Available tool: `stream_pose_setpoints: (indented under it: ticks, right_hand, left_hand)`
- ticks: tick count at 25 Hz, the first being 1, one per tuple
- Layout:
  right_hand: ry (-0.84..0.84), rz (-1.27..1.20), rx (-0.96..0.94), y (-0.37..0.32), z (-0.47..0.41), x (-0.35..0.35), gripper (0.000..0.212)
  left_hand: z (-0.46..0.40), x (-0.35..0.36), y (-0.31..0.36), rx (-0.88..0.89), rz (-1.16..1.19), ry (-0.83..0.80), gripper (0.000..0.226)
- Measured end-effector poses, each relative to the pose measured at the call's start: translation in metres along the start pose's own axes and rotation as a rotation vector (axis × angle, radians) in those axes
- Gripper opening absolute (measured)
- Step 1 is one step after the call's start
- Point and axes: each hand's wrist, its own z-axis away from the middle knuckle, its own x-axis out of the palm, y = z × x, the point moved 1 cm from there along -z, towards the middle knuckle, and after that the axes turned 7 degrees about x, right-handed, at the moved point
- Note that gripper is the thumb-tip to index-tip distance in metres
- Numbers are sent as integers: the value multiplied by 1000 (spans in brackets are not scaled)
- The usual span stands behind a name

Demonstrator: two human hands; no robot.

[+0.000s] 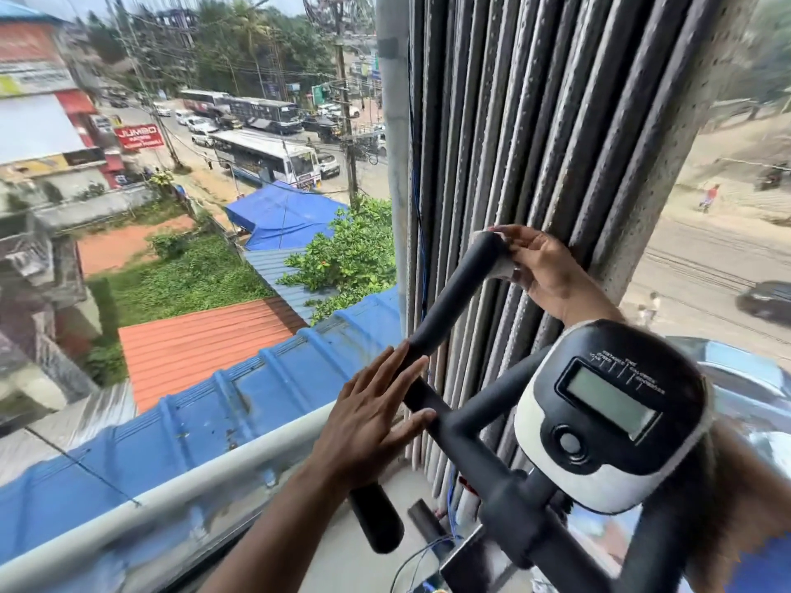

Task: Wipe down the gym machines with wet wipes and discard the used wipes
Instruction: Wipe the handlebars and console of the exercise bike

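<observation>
The pale floor [364, 562] beneath the exercise bike carries a stack of dark perforated mats [535, 156] stood on edge against the window. Thin blue wires [417, 554] trail across it by the bike's base.

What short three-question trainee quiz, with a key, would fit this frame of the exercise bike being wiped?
1. True or false: the left hand lies flat with straight fingers against the handlebar.
2. Where is the wet wipe? A) on the display console B) at the handlebar's upper end, under the right hand C) on the window rail
3. Fill in: behind the handlebar hang vertical ____.

Key: 1 true; 2 B; 3 blinds.
</observation>
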Motion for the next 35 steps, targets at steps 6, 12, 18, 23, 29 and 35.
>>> stream_pose_setpoints:
  ticks: [6, 12, 18, 23, 29, 35]
  right_hand:
    - [78, -239, -159, 18, 4, -1, 37]
    - [-9, -166, -124, 27, 14, 13, 27]
    - [-17, -109, -80, 39, 9, 17, 26]
    - [94, -224, -106, 38, -1, 15, 32]
    - [-142, -53, 74, 51, 0, 26, 29]
    - [-21, -13, 34, 44, 8, 23, 21]
  left_hand:
    - [0, -2, 3, -18, 26, -23, 73]
    - [-1, -5, 6, -40, 27, -53, 79]
    - [-1, -6, 8, -51, 12, -69, 82]
    - [-1, -6, 8, -62, 23, -80, 79]
    - [-1, -6, 8, -60, 18, -83, 79]
    - [-1, -7, 9, -63, 20, -87, 80]
